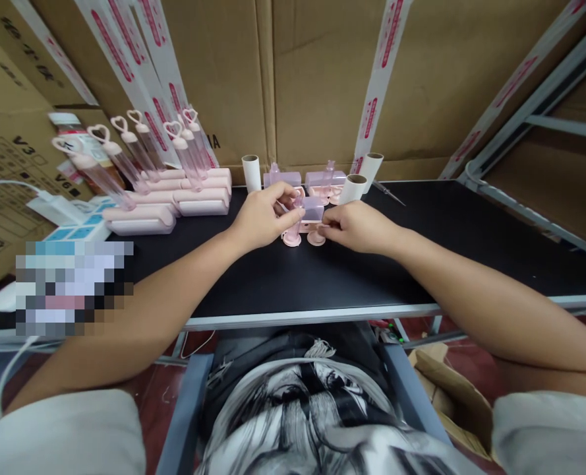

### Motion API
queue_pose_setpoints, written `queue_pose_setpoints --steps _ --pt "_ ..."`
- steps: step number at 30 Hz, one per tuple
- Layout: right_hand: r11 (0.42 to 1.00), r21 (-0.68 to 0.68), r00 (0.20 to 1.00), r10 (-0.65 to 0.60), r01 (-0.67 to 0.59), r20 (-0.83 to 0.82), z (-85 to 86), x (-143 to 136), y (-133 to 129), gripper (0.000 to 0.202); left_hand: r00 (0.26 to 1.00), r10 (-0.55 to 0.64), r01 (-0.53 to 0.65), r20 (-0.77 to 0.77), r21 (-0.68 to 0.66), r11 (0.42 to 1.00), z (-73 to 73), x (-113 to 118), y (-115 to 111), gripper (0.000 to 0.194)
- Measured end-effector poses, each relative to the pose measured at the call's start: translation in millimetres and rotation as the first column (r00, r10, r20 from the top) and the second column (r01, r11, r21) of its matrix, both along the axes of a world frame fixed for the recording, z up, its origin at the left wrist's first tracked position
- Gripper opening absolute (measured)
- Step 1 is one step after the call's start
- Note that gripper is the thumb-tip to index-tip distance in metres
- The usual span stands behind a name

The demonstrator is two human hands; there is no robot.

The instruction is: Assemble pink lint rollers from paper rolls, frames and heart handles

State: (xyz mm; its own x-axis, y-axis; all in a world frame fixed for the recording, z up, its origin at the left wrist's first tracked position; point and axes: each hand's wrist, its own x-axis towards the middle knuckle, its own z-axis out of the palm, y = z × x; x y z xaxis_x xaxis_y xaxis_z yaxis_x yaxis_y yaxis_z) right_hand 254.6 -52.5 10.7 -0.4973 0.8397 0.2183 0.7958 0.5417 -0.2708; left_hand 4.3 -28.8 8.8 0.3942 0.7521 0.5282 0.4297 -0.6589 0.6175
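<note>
Bottle: A labelled, white-capped bottle stands at upper left, its contents hard to make out.
Pink rows: Clear tubes with heart-shaped tops rise, leaning, from pink cases at left.
White cylinders: Three white cylinders stand upright at upper center, one left of the hands and two right, the right-hand pair showing hollow mouths.
Worked piece: A clear-and-pink piece sits at center on the black desk, between the hands, two similar pieces just behind it.
Left fingers: The left hand pinches the upper part of an upright clear pink tube between thumb and forefinger.
Right fingers: The right hand curls its fingers at the piece's right end, beside a round pink base; whether they grip cannot be told.
Arms: Both bare forearms angle inward from the lower corners, hands nearly meeting.
</note>
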Motion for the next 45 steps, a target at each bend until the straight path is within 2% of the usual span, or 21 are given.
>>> queue_pose_setpoints --steps 3,7,9,12,18,21,27,38,42,45 --pt "1.000 0.016 1.000 -0.011 0.011 0.017 -7.8 -4.5 4.5 0.025 0.996 -0.006 0.011 -0.085 0.058 0.998 -2.2 -2.8 4.0 0.036" --pt "0.999 0.009 0.997 -0.040 0.041 -0.069 -10.2 -5.5 6.9 0.014 0.967 -0.004 0.044 -0.254 0.155 0.987 -5.1 -8.4 12.5 0.028" --pt "0.999 -0.018 0.992 -0.040 0.038 -0.122 -10.7 -5.0 7.4 0.011 0.947 -0.010 0.053 -0.322 0.126 0.991 -5.5 -10.7 15.1 0.033" --pt "0.999 -0.049 0.985 -0.016 0.007 -0.175 -12.1 -3.2 8.2 0.016 0.931 -0.004 0.029 -0.365 0.062 0.998 -4.7 -13.3 16.1 0.040" --pt "0.996 -0.053 0.963 0.052 -0.068 -0.266 -11.9 1.0 8.5 0.024 0.911 -0.017 0.005 -0.411 -0.032 0.999 -0.8 -17.0 15.0 0.039" --pt "0.998 -0.017 0.945 0.057 -0.066 -0.321 -11.1 4.0 10.7 0.028 0.911 -0.035 0.013 -0.410 -0.056 0.998 0.6 -17.6 13.2 0.036" --pt "0.994 -0.035 0.906 0.079 -0.102 -0.415 -13.6 12.0 22.1 0.017 0.904 -0.036 0.003 -0.427 -0.077 0.997 5.5 -16.7 8.2 0.040" --pt "0.980 -0.087 0.890 0.125 -0.180 -0.439 -11.3 15.1 24.9 0.025 0.887 -0.056 0.021 -0.459 -0.081 0.997 11.8 -23.6 10.1 0.042" --pt "0.977 -0.108 0.903 0.127 -0.186 -0.410 -13.1 17.9 26.8 0.033 0.838 -0.027 -0.022 -0.545 -0.082 0.996 18.0 -24.9 6.2 0.052" --pt "0.982 -0.091 0.939 0.126 -0.163 -0.319 -14.0 18.1 26.0 0.037 0.772 0.047 -0.091 -0.634 -0.037 0.995 19.9 -22.3 3.1 0.069"
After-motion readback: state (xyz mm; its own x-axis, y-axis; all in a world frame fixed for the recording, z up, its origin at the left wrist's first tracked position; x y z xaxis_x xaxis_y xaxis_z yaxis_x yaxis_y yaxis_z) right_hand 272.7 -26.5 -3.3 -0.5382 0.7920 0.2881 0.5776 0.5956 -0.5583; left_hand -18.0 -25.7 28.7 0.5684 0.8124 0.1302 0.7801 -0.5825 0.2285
